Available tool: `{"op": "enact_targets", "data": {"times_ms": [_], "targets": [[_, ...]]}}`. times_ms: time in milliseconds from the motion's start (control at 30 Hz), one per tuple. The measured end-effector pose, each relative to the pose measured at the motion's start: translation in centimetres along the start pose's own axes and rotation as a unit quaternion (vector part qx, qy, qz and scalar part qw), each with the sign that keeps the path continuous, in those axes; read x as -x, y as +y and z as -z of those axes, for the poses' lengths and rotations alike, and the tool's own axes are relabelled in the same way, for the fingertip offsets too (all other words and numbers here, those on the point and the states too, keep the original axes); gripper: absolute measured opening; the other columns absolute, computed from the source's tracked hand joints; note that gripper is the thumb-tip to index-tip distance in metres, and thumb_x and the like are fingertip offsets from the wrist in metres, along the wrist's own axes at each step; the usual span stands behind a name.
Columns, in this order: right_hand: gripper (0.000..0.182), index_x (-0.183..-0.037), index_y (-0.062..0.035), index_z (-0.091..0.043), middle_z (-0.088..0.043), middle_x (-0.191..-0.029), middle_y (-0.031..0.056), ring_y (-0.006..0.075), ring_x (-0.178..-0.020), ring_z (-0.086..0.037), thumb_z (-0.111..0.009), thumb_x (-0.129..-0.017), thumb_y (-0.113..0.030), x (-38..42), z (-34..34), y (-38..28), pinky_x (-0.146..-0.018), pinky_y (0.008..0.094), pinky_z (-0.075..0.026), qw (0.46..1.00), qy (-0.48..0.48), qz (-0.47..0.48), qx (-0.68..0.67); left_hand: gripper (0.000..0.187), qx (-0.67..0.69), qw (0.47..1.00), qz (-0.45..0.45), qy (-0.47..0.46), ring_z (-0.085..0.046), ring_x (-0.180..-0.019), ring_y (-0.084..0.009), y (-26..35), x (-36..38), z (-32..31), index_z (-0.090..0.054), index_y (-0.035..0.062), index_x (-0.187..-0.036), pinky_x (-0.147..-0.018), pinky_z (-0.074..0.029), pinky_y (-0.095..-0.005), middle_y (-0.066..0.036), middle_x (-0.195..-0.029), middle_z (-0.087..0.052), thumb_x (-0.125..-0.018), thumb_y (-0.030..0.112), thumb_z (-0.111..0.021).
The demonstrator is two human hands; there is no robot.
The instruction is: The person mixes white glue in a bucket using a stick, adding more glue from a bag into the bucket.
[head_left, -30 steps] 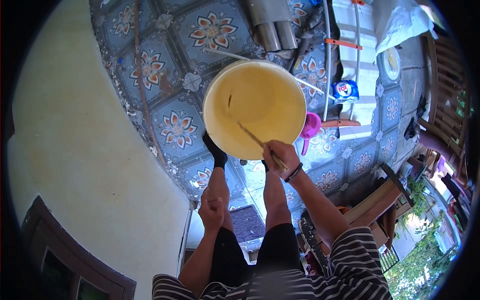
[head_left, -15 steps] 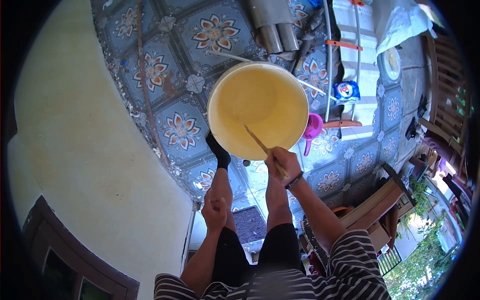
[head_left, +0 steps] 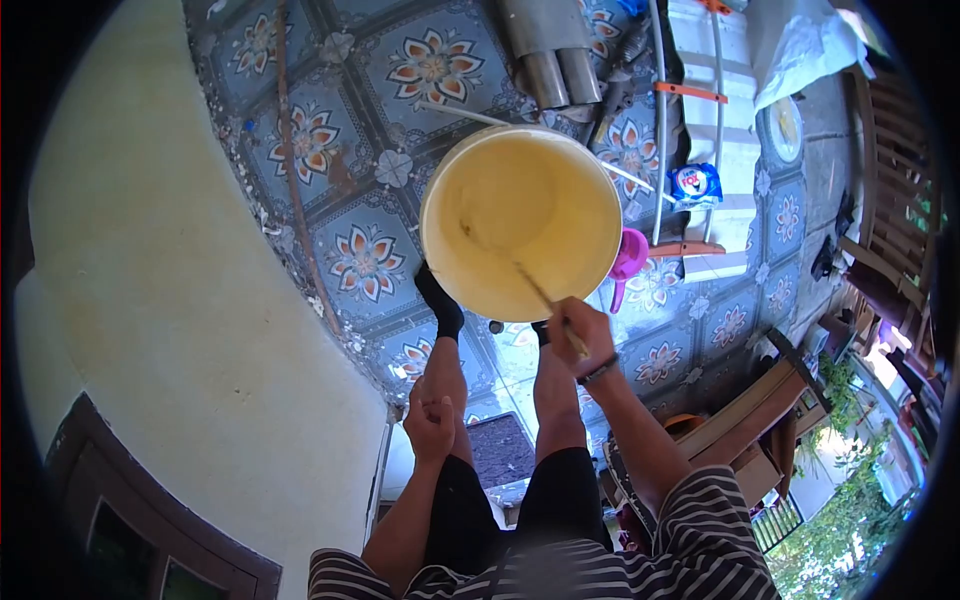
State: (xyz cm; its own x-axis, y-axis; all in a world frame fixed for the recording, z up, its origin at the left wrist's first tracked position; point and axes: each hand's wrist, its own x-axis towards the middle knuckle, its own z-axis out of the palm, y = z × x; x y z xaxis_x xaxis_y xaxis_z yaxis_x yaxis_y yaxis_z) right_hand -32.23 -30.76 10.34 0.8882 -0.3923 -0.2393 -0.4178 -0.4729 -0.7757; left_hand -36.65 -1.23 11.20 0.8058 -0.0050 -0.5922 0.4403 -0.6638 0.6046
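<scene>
A large round cream-yellow bucket (head_left: 436,185) stands on the tiled floor in front of my feet. Pale yellowish liquid (head_left: 505,195) appears to fill its lower part. My right hand (head_left: 583,338) is closed around a thin wooden stick (head_left: 535,285) over the bucket's near rim. The stick slants down and left into the bucket; a dark mark shows beyond its visible lower part, perhaps its submerged end. Beside my left shin, my left hand (head_left: 430,428) hangs with curled fingers and nothing visible in them.
A pink dipper (head_left: 630,254) sits against the bucket's right side. A blue packet (head_left: 695,184) lies on a white corrugated sheet (head_left: 720,232), near pale poles with orange crosspieces. Metal pipes (head_left: 545,60) lie behind the bucket. A yellowish wall (head_left: 190,300) runs along the left.
My right hand has moved slightly right, and the stick has shifted right within the bucket. The left hand stays by the shin.
</scene>
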Motion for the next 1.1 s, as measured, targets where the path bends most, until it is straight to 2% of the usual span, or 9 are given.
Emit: {"op": "enact_targets", "data": {"times_ms": [200,367,467,633,700,800,867,967,1100], "targets": [[0.001,-0.085,-0.0002,-0.059,-0.059,-0.072,0.0169,0.0338,-0.06,-0.061,-0.059,-0.086,0.0,-2.9,0.1,1.9,-0.053,0.0409,-0.048,0.988,0.142,0.052,0.032,0.052,-0.011,1.0,-0.018,0.0,-0.06,-0.06,-0.0101,-0.5,-0.1,-0.2,-0.05,-0.0041,-0.131,-0.057,-0.049,-0.0248,-0.009,-0.075,-0.064,-0.086,0.016,-0.065],[0.006,-0.08,-0.0031,-0.056,-0.06,-0.07,0.0151,0.0362,-0.063,-0.063,-0.061,-0.082,-0.002,-1.0,-0.7,-1.1,-0.056,0.0426,-0.049,0.994,-0.081,0.052,-0.055,0.052,-0.024,1.0,-0.016,-0.003,-0.061,-0.06,-0.0109,-0.4,0.1,-0.4,-0.051,-0.0043,-0.13,-0.057,-0.049,-0.0254,-0.009,-0.073,-0.065,-0.085,0.017,-0.065],[0.005,-0.08,-0.0039,-0.057,-0.06,-0.069,0.0162,0.037,-0.061,-0.062,-0.061,-0.082,-0.003,1.5,1.0,0.4,-0.055,0.0436,-0.049,0.997,-0.059,-0.039,0.01,0.051,-0.021,1.0,-0.015,-0.004,-0.062,-0.06,-0.0114,0.2,0.0,-0.5,-0.051,-0.0037,-0.129,-0.058,-0.048,-0.0256,-0.008,-0.073,-0.065,-0.085,0.018,-0.065],[0.003,-0.086,0.0026,-0.06,-0.06,-0.073,0.0188,0.0359,-0.063,-0.062,-0.059,-0.083,0.002,-1.3,2.2,1.5,-0.056,0.041,-0.05,0.991,0.118,-0.002,0.059,0.047,-0.052,0.998,-0.03,0.013,-0.063,-0.065,-0.0133,-0.4,-0.4,-1.2,-0.052,-0.0008,-0.129,-0.06,-0.05,-0.0269,-0.009,-0.079,-0.066,-0.086,0.016,-0.064],[0.007,-0.089,0.0022,-0.06,-0.061,-0.075,0.0177,0.0356,-0.066,-0.062,-0.06,-0.082,0.003,-2.6,0.7,1.4,-0.058,0.0411,-0.05,0.993,0.101,0.053,0.019,0.045,-0.076,0.994,-0.061,0.053,-0.063,-0.066,-0.0144,-0.6,-3.6,-1.8,-0.053,0.0011,-0.13,-0.061,-0.05,-0.0281,-0.009,-0.086,-0.067,-0.089,0.017,-0.062],[0.012,-0.091,-0.0003,-0.059,-0.06,-0.076,0.015,0.0348,-0.067,-0.062,-0.061,-0.08,0.001,-1.6,-0.2,0.9,-0.059,0.041,-0.05,0.995,-0.034,0.063,-0.066,0.043,0.217,0.97,0.096,0.048,-0.062,-0.078,-0.0163,6.5,-10.7,-1.4,-0.051,0.0006,-0.132,-0.066,-0.051,-0.0292,-0.012,-0.101,-0.066,-0.096,0.024,-0.055],[0.008,-0.086,-0.0011,-0.058,-0.059,-0.073,0.0145,0.0341,-0.064,-0.062,-0.063,-0.08,-0.002,0.0,-0.4,0.3,-0.057,0.041,-0.05,0.995,-0.069,0.039,-0.061,0.048,0.215,0.972,0.067,0.067,-0.058,-0.086,-0.0144,7.7,-15.6,-1.3,-0.05,0.0017,-0.134,-0.069,-0.047,-0.0277,-0.008,-0.104,-0.064,-0.099,0.034,-0.047],[0.006,-0.082,-0.0007,-0.058,-0.059,-0.069,0.0152,0.0339,-0.061,-0.062,-0.063,-0.08,-0.003,2.7,0.7,0.7,-0.055,0.0408,-0.05,1.0,-0.024,-0.01,0.013,0.051,0.232,0.97,0.066,0.024,-0.056,-0.1,-0.0175,10.1,-20.9,-1.8,-0.049,0.0067,-0.134,-0.083,-0.044,-0.0341,-0.008,-0.117,-0.06,-0.097,0.042,-0.048],[0.013,-0.079,0.0003,-0.061,-0.059,-0.067,0.0175,0.0348,-0.058,-0.061,-0.056,-0.09,-0.004,1.5,2.1,0.6,-0.051,0.0414,-0.047,0.987,0.117,-0.038,0.102,0.057,0.13,0.991,-0.021,-0.005,-0.054,-0.115,-0.0305,10.1,-26.9,-4.6,-0.052,-0.0018,-0.13,-0.097,-0.04,-0.0372,-0.018,-0.124,-0.058,-0.098,0.045,-0.044]]}}
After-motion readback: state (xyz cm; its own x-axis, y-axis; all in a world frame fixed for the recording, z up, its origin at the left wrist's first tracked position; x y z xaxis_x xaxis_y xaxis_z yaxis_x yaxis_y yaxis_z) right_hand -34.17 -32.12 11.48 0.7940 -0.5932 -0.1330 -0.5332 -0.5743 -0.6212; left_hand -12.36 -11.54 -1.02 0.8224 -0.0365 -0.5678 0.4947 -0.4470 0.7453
